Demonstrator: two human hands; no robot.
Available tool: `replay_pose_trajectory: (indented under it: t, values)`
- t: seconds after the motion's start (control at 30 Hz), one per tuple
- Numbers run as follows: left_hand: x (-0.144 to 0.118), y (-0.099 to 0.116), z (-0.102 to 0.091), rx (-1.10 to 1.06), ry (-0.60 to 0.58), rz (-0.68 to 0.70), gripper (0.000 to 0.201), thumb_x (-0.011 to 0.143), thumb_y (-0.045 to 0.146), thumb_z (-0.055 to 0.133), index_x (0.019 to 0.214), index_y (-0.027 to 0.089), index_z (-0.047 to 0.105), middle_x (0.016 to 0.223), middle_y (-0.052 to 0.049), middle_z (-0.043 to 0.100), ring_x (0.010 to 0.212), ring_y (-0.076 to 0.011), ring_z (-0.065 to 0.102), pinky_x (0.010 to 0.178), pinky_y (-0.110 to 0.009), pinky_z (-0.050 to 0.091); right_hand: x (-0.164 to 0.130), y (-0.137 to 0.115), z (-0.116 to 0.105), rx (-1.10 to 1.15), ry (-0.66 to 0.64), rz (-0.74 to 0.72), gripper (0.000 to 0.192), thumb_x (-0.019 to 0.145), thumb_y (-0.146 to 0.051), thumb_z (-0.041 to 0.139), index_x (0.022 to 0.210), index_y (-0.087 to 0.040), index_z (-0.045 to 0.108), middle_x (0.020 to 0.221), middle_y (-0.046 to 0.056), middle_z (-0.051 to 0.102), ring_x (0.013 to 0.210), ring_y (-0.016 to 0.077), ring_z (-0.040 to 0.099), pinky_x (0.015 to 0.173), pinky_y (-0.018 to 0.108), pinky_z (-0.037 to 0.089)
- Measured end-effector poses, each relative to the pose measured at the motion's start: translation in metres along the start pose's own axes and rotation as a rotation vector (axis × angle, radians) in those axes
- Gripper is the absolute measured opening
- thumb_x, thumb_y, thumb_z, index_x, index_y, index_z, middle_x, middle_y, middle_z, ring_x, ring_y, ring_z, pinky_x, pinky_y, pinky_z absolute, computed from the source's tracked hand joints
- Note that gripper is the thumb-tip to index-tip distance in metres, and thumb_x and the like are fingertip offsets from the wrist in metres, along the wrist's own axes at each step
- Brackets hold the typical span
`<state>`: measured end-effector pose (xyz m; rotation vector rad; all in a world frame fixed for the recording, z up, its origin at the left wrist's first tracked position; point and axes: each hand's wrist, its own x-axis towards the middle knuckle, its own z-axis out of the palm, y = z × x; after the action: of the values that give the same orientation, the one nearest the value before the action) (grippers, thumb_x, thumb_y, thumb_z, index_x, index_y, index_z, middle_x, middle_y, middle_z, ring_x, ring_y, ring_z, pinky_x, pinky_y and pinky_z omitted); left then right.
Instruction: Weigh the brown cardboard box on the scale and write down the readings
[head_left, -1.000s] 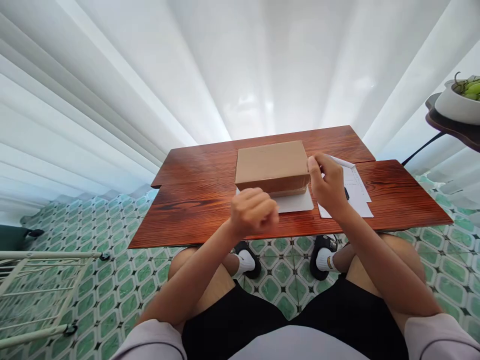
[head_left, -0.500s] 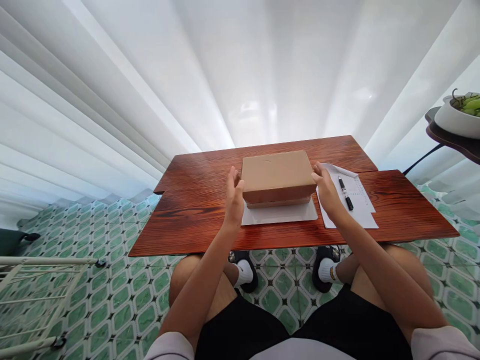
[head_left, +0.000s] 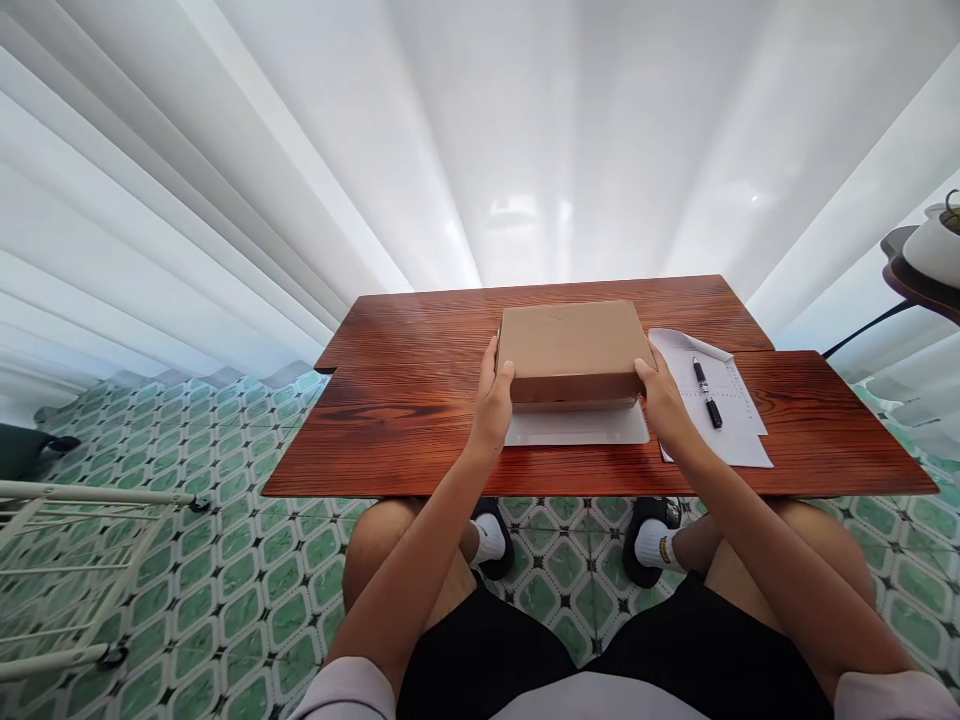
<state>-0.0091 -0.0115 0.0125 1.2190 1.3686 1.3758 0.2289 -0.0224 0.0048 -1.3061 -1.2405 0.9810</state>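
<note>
A brown cardboard box (head_left: 571,345) sits in front of me over a white tray (head_left: 577,427); a lower layer of cardboard shows just beneath its front edge. Against its left end my left hand (head_left: 493,400) is closed, the thumb at the front corner and the fingers along the side. My right hand (head_left: 661,395) grips the opposite end, thumb on the front right corner, with its fingers mostly hidden behind the box. Whether the box rests on the tray or is slightly raised, I cannot tell.
The wooden table (head_left: 390,420) has stepped edges. On its right lie white papers (head_left: 739,445) with a black pen (head_left: 707,393) on top. A white pot (head_left: 937,248) stands on a dark stand at far right. A white metal rack (head_left: 90,495) is on the floor at left.
Both hands have moved in from beside the box and closed on its two ends. The whole view has shifted slightly, so the table appears a little farther right.
</note>
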Motion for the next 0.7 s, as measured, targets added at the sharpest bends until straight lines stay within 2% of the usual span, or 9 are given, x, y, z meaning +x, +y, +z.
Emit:
replay_pose_trajectory:
  t: [0.27, 0.43, 0.57, 0.7]
  values:
    - [0.0, -0.004, 0.001, 0.007, -0.017, 0.01, 0.06, 0.103, 0.036, 0.043, 0.161, 0.025, 0.036, 0.169, 0.002, 0.031, 0.159, -0.0178, 0.024, 0.133, -0.033, 0.02, 0.001, 0.006, -0.001, -0.011, 0.027, -0.044, 0.057, 0.103, -0.045, 0.044, 0.157, -0.027, 0.044, 0.163, 0.004, 0.043, 0.152, 0.0245, 0.037, 0.13, 0.045, 0.028]
    - [-0.001, -0.003, 0.0, -0.02, -0.007, -0.006, 0.062, 0.102, 0.036, 0.044, 0.162, 0.022, 0.033, 0.169, 0.0, 0.031, 0.158, -0.0188, 0.026, 0.133, -0.034, 0.022, 0.002, 0.008, -0.001, -0.024, 0.022, -0.054, 0.057, 0.104, -0.046, 0.043, 0.158, -0.029, 0.044, 0.163, 0.003, 0.042, 0.153, 0.026, 0.036, 0.13, 0.048, 0.028]
    - [-0.004, 0.004, -0.003, -0.022, -0.002, -0.022, 0.063, 0.103, 0.037, 0.043, 0.162, 0.022, 0.031, 0.17, -0.001, 0.03, 0.158, -0.0189, 0.027, 0.131, -0.034, 0.026, 0.004, 0.012, -0.001, -0.054, -0.019, -0.117, 0.057, 0.105, -0.049, 0.038, 0.159, -0.034, 0.041, 0.163, -0.001, 0.042, 0.155, 0.0269, 0.032, 0.129, 0.05, 0.029]
    - [-0.004, 0.01, -0.01, -0.006, 0.014, 0.006, 0.06, 0.102, 0.036, 0.043, 0.161, 0.024, 0.034, 0.17, 0.0, 0.031, 0.158, -0.0183, 0.026, 0.131, -0.034, 0.025, 0.003, 0.017, 0.0, -0.14, -0.05, -0.18, 0.059, 0.106, -0.052, 0.035, 0.163, -0.037, 0.032, 0.164, -0.002, 0.04, 0.155, 0.0266, 0.033, 0.128, 0.05, 0.032]
